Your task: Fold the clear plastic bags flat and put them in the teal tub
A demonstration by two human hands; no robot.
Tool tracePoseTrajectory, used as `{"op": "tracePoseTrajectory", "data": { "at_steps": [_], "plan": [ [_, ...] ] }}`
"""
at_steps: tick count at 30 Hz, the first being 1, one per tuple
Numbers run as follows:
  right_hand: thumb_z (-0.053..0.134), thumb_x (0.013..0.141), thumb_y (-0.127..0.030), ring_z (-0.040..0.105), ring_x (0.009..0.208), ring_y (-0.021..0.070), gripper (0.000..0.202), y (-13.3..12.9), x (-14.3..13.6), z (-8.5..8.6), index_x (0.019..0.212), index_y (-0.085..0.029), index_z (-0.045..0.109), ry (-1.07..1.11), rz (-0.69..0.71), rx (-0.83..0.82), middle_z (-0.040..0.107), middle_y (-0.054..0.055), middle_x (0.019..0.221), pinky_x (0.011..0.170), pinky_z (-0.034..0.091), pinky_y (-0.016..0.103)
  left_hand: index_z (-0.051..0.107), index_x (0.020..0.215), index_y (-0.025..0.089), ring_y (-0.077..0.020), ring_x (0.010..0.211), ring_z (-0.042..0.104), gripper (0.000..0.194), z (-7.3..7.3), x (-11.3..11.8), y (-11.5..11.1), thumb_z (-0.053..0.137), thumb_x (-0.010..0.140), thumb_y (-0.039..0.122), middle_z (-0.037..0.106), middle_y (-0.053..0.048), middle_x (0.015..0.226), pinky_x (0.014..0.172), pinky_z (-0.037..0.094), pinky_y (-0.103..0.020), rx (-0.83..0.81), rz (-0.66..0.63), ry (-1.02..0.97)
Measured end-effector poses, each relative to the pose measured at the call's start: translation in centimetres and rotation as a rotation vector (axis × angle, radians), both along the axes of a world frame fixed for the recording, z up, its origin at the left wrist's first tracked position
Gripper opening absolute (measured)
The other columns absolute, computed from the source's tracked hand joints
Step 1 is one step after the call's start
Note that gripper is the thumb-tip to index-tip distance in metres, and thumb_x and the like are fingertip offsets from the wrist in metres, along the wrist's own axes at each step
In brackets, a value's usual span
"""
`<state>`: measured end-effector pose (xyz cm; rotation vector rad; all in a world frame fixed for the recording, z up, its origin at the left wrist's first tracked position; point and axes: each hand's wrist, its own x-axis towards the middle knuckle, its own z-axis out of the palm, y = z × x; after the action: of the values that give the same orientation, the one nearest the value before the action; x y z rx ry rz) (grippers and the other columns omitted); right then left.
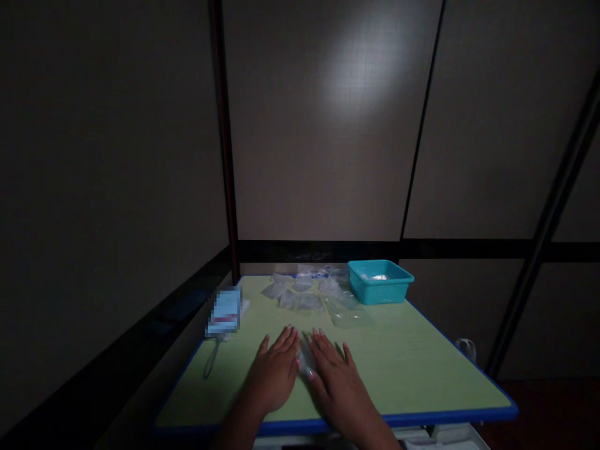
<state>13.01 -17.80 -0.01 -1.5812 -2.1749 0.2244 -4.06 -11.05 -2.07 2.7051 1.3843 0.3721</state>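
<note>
We saw the left hand (275,372) and the right hand (335,378) laid out flat at the lower middle of the frame, palms down, fingers straight, neither one curled around anything. Between them, and partly hidden by them, lay a small translucent whitish piece (305,357), thin and film-like, touched along its sides by both hands. Under it we had the table (412,365), smooth and pale green with faint streaks, rimmed by a rounded blue edge (450,415). Just past the fingertips, at the centre, spread several flattish cloudy plastic pieces (300,300), some overlapping, and to their right a clearer, crinkled plastic sheet (347,312) that caught small glints. Right of centre we saw a turquoise basin (380,291), rectangular with rounded corners, holding something pale and shiny; its bulk hid part of the table's far edge. Left of the hands sat a blurred light-blue object (225,312), with a thin looped cord (212,359) trailing toward us. Behind, dim grey-brown wall panels (323,175) filled the upper frame, divided by dark strips and a black band (319,250), and a soft patch of light shone at upper right of centre.
</note>
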Motion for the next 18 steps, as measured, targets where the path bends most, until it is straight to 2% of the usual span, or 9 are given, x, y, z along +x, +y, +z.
{"op": "tracePoseTrajectory", "data": {
  "at_steps": [3, 7, 12, 15, 18],
  "plan": [
    [0.021, 0.093, -0.047, 0.013, 0.135, 0.0198, 0.055, 1.3, -1.3, 0.4, 0.142, -0.024, 0.015, 0.020, 0.029, -0.011, 0.015, 0.002, 0.147, 0.108, 0.004, 0.049, 0.016, 0.141, 0.026, -0.0181, 0.136, 0.010, 0.056, 0.0, 0.1, 0.0, 0.029, 0.087, 0.026, 0.018, 0.001, 0.147, 0.109, 0.009, -0.050, -0.015, 0.006, 0.010],
    [0.013, 0.092, -0.050, 0.011, 0.136, 0.0198, 0.058, 2.9, -3.3, 0.9, 0.143, -0.022, 0.013, 0.008, 0.082, -0.040, 0.014, 0.003, 0.147, 0.108, 0.000, 0.050, 0.010, 0.141, 0.032, -0.0204, 0.136, 0.011, 0.061, 0.3, 0.3, -0.1, 0.033, 0.085, 0.026, 0.012, 0.003, 0.148, 0.108, 0.007, -0.051, -0.039, -0.001, 0.027],
    [0.006, 0.092, -0.051, 0.010, 0.136, 0.0192, 0.061, 4.1, -4.2, 0.0, 0.142, -0.019, 0.012, -0.025, 0.038, -0.079, 0.012, 0.005, 0.147, 0.108, -0.003, 0.049, 0.009, 0.140, 0.033, -0.0201, 0.136, 0.008, 0.058, 0.7, 0.5, -0.4, 0.029, 0.086, 0.025, 0.008, 0.004, 0.148, 0.108, 0.009, -0.051, -0.028, -0.001, 0.026],
    [0.004, 0.091, -0.052, 0.010, 0.136, 0.0193, 0.062, 4.2, -4.0, -0.7, 0.142, -0.018, 0.010, -0.062, -0.006, -0.085, 0.011, 0.006, 0.147, 0.108, -0.004, 0.050, 0.009, 0.141, 0.031, -0.0191, 0.136, 0.006, 0.058, 0.8, 0.5, -0.5, 0.027, 0.086, 0.025, 0.009, 0.003, 0.148, 0.108, 0.011, -0.050, -0.022, 0.007, 0.032],
    [0.002, 0.090, -0.052, 0.010, 0.136, 0.0198, 0.064, 4.1, -3.7, -1.0, 0.142, -0.017, 0.014, -0.104, -0.039, -0.096, 0.014, 0.007, 0.147, 0.107, -0.003, 0.051, 0.013, 0.142, 0.024, -0.0184, 0.136, 0.008, 0.056, 0.9, 0.4, -0.6, 0.024, 0.086, 0.026, 0.013, 0.000, 0.148, 0.108, 0.010, -0.049, -0.028, 0.049, 0.045]
  ]
}}
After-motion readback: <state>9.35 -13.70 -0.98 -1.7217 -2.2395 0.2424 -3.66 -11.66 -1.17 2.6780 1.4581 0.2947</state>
